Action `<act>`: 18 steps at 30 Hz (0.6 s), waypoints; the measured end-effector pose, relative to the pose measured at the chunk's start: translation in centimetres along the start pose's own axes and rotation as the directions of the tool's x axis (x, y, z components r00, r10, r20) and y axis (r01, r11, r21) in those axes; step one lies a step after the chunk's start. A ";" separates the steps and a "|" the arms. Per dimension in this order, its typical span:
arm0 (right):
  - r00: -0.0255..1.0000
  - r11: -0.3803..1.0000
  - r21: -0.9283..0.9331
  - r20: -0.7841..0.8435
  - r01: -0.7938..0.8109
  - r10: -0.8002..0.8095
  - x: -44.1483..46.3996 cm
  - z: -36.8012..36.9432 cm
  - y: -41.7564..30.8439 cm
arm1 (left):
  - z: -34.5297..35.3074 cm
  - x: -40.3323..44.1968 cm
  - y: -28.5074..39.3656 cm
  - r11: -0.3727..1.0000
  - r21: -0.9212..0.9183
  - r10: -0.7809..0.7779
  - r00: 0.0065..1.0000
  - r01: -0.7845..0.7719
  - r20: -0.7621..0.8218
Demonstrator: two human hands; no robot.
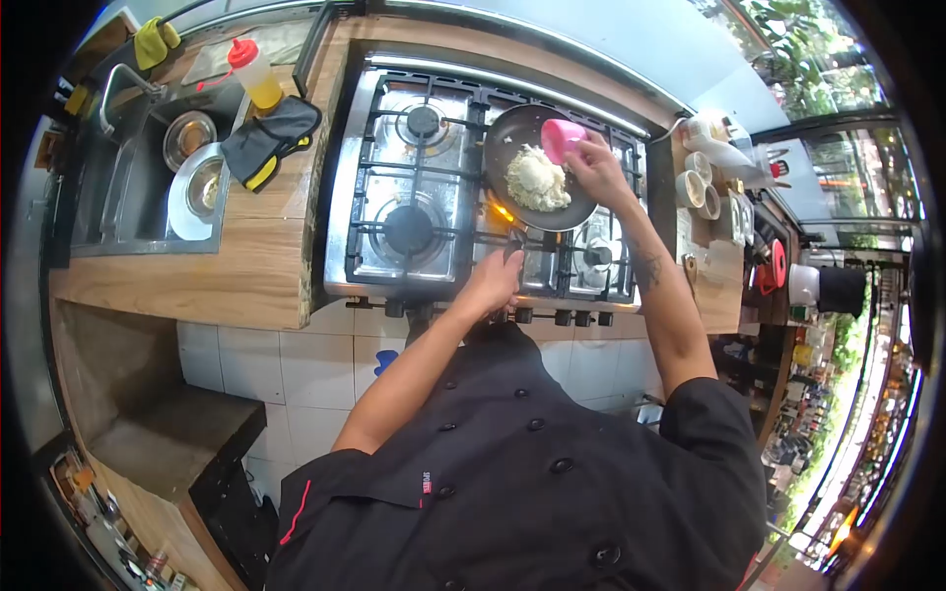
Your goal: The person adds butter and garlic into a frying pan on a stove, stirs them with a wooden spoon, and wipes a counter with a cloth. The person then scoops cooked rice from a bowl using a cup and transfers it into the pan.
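A dark frying pan sits on a gas stove burner, with an orange flame showing at its lower left edge. Inside the pan lies a mound of white rice. My left hand is closed around the pan's handle near the stove's front. Over the pan's right side, my right hand grips a small pink cup, tilted above the rice. How much the cup contains is hidden from this angle.
The stove has other burners around the pan. Left are a squeeze bottle of yellow liquid, black-and-yellow gloves and a sink holding metal bowls. Small white bowls stand on the right counter, with a red pot beyond.
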State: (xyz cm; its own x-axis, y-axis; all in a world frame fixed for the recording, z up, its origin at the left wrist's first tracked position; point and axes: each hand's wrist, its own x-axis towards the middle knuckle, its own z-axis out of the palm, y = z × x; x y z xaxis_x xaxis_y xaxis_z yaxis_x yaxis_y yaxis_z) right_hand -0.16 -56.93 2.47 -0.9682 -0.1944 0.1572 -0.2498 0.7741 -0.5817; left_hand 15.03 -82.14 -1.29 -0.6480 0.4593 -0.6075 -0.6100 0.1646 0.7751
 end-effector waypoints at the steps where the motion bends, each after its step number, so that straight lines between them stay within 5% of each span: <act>1: 0.997 0.960 0.273 0.052 -0.067 0.055 -0.3 -0.6 0.9 | 0.2 0.2 -0.7 0.998 -0.065 0.010 1.000 -0.010 -0.005; 2: 0.958 0.858 0.427 0.166 -0.284 0.234 -1.3 -2.7 -1.8 | 0.4 0.4 -1.0 0.991 -0.131 0.024 1.000 -0.026 -0.012; 7: 0.958 0.645 0.730 0.045 -0.225 0.283 -4.0 -5.8 -1.3 | 1.1 1.6 -3.1 0.969 -0.247 0.021 0.999 -0.028 -0.032; 8: 0.987 0.925 0.363 -0.065 -0.116 0.149 -4.0 -7.9 -2.2 | 1.1 1.5 -3.0 0.970 -0.243 0.024 0.999 -0.030 -0.026; 10: 0.941 0.979 -0.178 -0.302 0.101 -0.152 -4.1 -10.0 -7.6 | 1.1 0.9 -3.3 0.984 -0.176 0.010 0.999 -0.019 -0.052; 14: 0.829 0.940 -0.308 -0.482 0.145 -0.285 -4.0 -9.2 -12.2 | 1.1 0.3 -4.0 0.993 -0.113 0.015 0.998 -0.022 -0.067; 15: 0.891 0.892 -0.413 -0.314 0.184 -0.329 -4.0 -6.6 -8.6 | 1.0 0.0 -3.8 0.996 -0.081 0.019 0.997 -0.025 -0.073; 18: 0.909 0.856 -0.485 -0.250 0.180 -0.333 -6.6 -0.4 -2.2 | 1.1 0.8 -6.7 0.983 0.154 0.122 0.985 -0.102 -0.126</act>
State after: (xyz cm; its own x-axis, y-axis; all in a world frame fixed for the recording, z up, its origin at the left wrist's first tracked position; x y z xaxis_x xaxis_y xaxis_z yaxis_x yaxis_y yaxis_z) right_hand 6.73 -57.08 3.07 -0.7947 -0.2841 0.5364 -0.3843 0.9195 -0.0823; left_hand 19.15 -81.91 -6.80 -0.7697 0.3627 -0.5255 -0.4632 0.2492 0.8505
